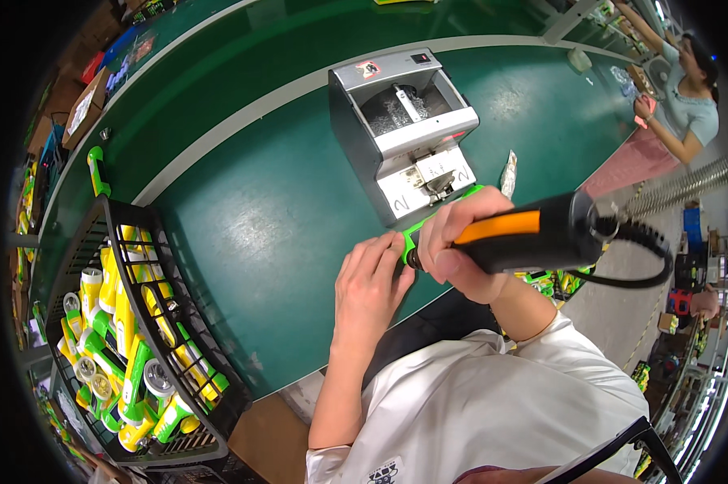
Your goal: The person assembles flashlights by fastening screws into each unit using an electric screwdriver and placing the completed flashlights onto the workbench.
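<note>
Two hands are at work: our left hand (369,278) pinches one end of a green piece (409,242) between thumb and fingers, and our right hand (465,242) is wrapped round one power screwdriver (533,238) that reaches out toward three o'clock. The piece lies between them, just in front of the machine, so we take it as the clock's centre. We judge the work to be partway through: this one piece is in hand, but our fingers hide the screwdriver's tip, so we cannot tell whether any screw is in. Near it at twelve stands one grey machine (428,133), small metal bits in its hopper. One silvery scrap (510,173) lies at two. Well apart at eight, one black crate (130,211) holds yellow-and-green torches (122,323), at least a dozen, too jumbled to count; finished or waiting, we cannot say. One lone green torch (98,171), as it seems, rests by its far corner. Farthest, at two, is one co-worker (690,117)
</note>
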### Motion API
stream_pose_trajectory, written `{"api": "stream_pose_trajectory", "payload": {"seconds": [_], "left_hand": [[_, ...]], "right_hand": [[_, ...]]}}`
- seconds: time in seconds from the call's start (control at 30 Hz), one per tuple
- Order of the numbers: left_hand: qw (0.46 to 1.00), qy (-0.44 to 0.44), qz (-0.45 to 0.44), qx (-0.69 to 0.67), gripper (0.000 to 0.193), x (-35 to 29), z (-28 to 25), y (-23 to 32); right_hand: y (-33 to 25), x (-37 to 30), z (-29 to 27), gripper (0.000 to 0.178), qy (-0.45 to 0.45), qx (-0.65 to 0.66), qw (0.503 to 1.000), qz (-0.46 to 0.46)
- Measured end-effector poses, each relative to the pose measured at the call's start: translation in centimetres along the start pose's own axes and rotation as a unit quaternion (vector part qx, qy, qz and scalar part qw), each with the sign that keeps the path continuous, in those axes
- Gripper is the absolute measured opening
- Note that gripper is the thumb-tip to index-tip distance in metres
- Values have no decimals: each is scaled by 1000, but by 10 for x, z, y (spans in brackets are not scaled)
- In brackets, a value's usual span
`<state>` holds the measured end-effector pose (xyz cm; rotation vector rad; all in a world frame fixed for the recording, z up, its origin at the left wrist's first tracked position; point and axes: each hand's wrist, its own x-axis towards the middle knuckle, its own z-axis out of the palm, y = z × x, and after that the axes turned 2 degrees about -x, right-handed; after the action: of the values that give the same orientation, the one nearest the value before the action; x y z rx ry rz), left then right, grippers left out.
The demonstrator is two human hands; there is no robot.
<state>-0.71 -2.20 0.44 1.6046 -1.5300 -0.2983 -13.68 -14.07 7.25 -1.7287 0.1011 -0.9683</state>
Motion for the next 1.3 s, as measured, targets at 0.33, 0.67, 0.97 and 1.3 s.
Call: {"api": "stream_pose_trajectory", "payload": {"seconds": [0.33, 0.67, 0.97, 1.3], "left_hand": [[1000, -7, -12, 6, 34, -4, -3, 5], [999, 5, -4, 43, 32, -9, -17, 13], [994, -17, -38, 104, 44, -3, -28, 30], [997, -24, 0, 76, 44, 20, 1, 27]], "right_hand": [[9, -12, 10, 28, -10, 19, 998, 67], [-38, 11, -21, 23, 88, 136, 983, -85], [-18, 44, -55, 20, 170, 71, 980, -73], [-21, 64, -38, 19, 186, -11, 982, 37]]}}
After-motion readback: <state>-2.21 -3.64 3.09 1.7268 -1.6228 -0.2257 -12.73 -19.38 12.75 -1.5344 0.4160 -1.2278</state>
